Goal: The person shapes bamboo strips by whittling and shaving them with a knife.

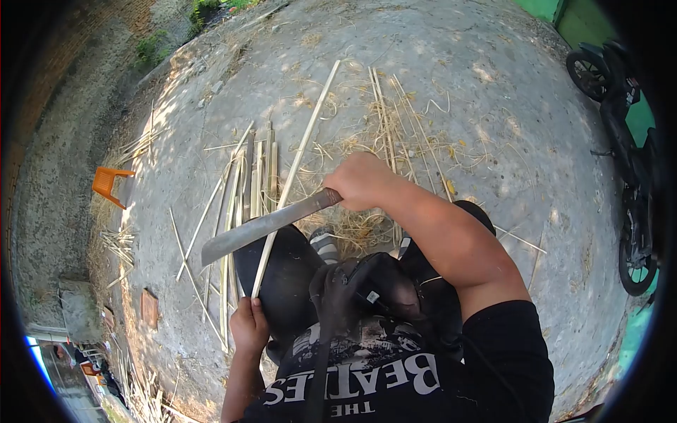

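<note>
My right hand [361, 180] is closed around the handle of a machete [264, 224], whose broad, dull blade points to the left. The blade crosses over a long, pale bamboo strip [300, 151]; whether it touches the strip I cannot tell. Down by my left thigh, my left hand [249, 326] pinches the near end of that strip. From there the strip slants away over my knee to the ground ahead. Beside it on the left lies a bundle of bamboo strips [262, 166], several of them long and thin.
Thin split strips [381, 120] and curly shavings [360, 229] litter the concrete ahead. An orange plastic stool [111, 185] and a brick [149, 309] are at the left. More strips [144, 395] are piled at the lower left. A motorcycle [627, 162] stands along the right edge.
</note>
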The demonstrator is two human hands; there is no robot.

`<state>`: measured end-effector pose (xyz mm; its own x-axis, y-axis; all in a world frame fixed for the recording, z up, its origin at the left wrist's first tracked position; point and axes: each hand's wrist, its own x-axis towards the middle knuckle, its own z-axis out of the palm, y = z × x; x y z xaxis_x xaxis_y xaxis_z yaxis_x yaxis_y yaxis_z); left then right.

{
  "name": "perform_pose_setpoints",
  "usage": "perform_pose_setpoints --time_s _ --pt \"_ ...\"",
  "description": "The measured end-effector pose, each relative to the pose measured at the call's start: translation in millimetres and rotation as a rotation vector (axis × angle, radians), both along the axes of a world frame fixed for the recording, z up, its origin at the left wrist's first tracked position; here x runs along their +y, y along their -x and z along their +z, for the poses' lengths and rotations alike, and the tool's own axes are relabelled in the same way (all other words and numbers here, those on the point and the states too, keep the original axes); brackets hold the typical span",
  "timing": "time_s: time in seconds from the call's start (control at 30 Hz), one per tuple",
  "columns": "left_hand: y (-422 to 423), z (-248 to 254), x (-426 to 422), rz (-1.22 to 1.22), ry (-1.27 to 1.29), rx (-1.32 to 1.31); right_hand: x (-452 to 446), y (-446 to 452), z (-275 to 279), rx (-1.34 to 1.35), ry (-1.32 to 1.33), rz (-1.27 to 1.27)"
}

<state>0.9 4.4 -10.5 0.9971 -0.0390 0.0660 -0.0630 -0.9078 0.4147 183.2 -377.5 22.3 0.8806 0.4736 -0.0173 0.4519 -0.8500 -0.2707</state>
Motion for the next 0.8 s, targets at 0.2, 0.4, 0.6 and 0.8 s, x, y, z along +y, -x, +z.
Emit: perform_pose_setpoints --time_s 0.2,0.4,0.6,0.8 --pt "-7 10 -5 -0.03 0.018 -0.005 -43 -29 -19 0.121 -0.087 -0.374" --pt "-8 17 -6 -0.014 -0.003 0.08 -31 -12 -4 0.148 -0.06 -0.29" --pt "-9 15 -10 0.0 -0.009 0.07 8 -6 3 0.029 0.08 0.056" --pt "-7 6 3 -0.026 -0.013 0.018 -49 -31 -14 0.163 -0.097 -0.433"
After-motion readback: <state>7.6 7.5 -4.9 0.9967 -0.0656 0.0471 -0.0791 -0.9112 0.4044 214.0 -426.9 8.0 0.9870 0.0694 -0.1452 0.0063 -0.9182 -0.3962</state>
